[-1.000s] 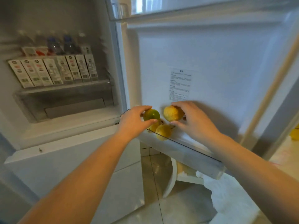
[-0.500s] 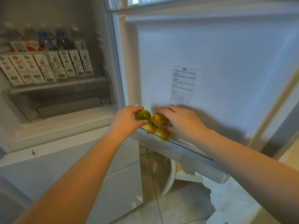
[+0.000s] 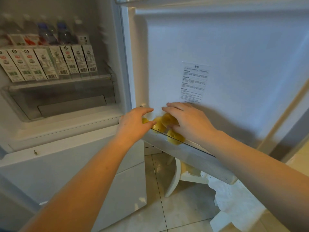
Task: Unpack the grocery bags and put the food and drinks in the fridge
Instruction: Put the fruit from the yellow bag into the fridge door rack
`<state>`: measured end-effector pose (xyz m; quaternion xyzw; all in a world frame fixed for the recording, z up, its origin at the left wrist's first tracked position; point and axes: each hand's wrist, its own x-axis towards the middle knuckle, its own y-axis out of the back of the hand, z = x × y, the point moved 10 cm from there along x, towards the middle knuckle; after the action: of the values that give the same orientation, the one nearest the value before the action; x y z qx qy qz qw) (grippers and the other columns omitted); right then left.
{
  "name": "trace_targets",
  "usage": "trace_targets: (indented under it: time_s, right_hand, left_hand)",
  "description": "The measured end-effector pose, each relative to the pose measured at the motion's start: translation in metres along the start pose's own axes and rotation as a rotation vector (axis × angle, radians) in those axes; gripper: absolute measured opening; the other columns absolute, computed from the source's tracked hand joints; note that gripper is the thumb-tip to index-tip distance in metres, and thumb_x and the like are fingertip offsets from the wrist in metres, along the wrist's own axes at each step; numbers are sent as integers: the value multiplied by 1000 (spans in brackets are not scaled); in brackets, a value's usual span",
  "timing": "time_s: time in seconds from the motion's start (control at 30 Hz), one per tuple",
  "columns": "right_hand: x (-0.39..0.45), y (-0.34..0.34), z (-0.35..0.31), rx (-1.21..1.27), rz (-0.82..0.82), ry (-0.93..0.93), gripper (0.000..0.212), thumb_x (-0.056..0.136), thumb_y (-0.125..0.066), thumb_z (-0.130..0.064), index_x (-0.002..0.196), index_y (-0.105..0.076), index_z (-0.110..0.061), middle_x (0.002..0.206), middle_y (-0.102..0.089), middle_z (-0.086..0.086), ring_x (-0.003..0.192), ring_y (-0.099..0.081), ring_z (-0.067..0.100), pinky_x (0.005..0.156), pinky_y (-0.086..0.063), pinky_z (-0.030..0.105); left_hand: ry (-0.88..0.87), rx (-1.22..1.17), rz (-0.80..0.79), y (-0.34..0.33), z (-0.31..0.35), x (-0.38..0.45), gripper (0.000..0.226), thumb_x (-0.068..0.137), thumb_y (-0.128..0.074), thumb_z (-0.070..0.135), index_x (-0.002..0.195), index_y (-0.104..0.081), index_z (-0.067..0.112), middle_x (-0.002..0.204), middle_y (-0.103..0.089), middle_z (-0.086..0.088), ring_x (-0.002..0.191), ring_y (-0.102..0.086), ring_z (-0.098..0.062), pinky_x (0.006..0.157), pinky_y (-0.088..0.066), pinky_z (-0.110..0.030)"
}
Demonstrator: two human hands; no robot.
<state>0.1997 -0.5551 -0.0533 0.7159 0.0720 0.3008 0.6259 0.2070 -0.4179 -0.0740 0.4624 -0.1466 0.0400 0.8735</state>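
Yellow fruits [image 3: 174, 137] sit piled up in the door shelf [image 3: 197, 158], all bunched at its left end.

- White printed notice [image 3: 194, 82] stuck on inner face of fridge door [image 3: 242, 47]: heading and lines of small characters, too small to read.
- Barcodes and round logos on row of cartons [image 3: 48, 64] on fridge shelf; wording blurred, unreadable.

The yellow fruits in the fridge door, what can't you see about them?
Head view only:
- How many fruits there are: the left hand and right hand cover part of the pile.
- The door shelf floor: its frosted front hides it.
- The sticker text: too small.
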Motion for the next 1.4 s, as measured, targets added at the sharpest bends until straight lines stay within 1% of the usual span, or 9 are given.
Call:
trace_targets:
  time_s: [0.2,0.33,0.47,0.53,0.63,0.87,1.03,1.2,1.4]
  right_hand:
    - [-48,39,7,167,185,-101,51,83,-64,-35,131,-50,-32,135,-48,-12,123,-45,12,93,-46,36]
    - [-99,57,19,197,296,-140,50,78,-71,-31,125,-55,-29,127,-52,-8,116,-52,14,85,-49,34]
    - [-160,73,35,108,357,-153,50,77,-67,-34,125,-56,-25,125,-55,-4,111,-55,16,83,-53,34]
    - [-197,77,47,89,368,-167,49,78,-65,-34,125,-56,-22,125,-55,-2,112,-54,15,89,-50,30]
    - [-253,77,72,95,353,-214,48,76,-71,-28,122,-58,-19,122,-56,0,111,-54,16,88,-45,23]
    - [-408,34,148,162,150,-432,50,77,-72,-29,125,-55,-25,128,-52,-3,115,-53,17,80,-49,34]
    - [-488,8,191,180,6,-552,51,77,-73,-28,125,-56,-21,126,-55,2,115,-54,23,87,-50,40]
    - [-540,-10,232,189,-63,-648,50,78,-73,-28,125,-56,-21,122,-56,2,110,-54,23,83,-48,37]
    - [-559,-22,301,165,-102,-730,48,82,-69,-33,127,-54,-22,126,-54,0,111,-55,21,79,-49,34]
  left_hand:
    - [-148,-167,124,7,43,-27,37,84,-66,33,120,-60,31,117,-60,12,109,-51,-4,96,-43,-35]
    - [-240,-216,183,3,76,-55,34,80,-71,29,113,-64,27,108,-59,16,99,-44,10,88,-35,-6]
    - [-347,-191,162,-21,119,-92,35,81,-65,34,114,-63,26,115,-62,10,111,-54,-7,96,-45,-40]
    - [-378,-154,146,-40,142,-114,36,80,-64,35,115,-63,25,115,-62,9,111,-56,-12,93,-45,-48]
    - [-406,-83,97,-76,177,-146,36,80,-65,33,115,-63,23,114,-64,5,108,-58,-16,90,-46,-49]
    - [-411,-52,-63,-188,250,-219,33,82,-63,36,113,-64,24,110,-65,5,104,-60,-17,88,-47,-46]
    - [-399,-46,-243,-271,284,-251,33,82,-65,32,114,-64,23,110,-65,3,102,-61,-17,86,-49,-45]
    - [-367,-11,-402,-346,301,-265,33,81,-69,29,113,-65,20,110,-66,1,105,-61,-20,88,-49,-42]
    - [-376,-23,-437,-405,338,-223,32,83,-68,29,113,-64,22,111,-65,2,107,-59,-19,88,-48,-43]
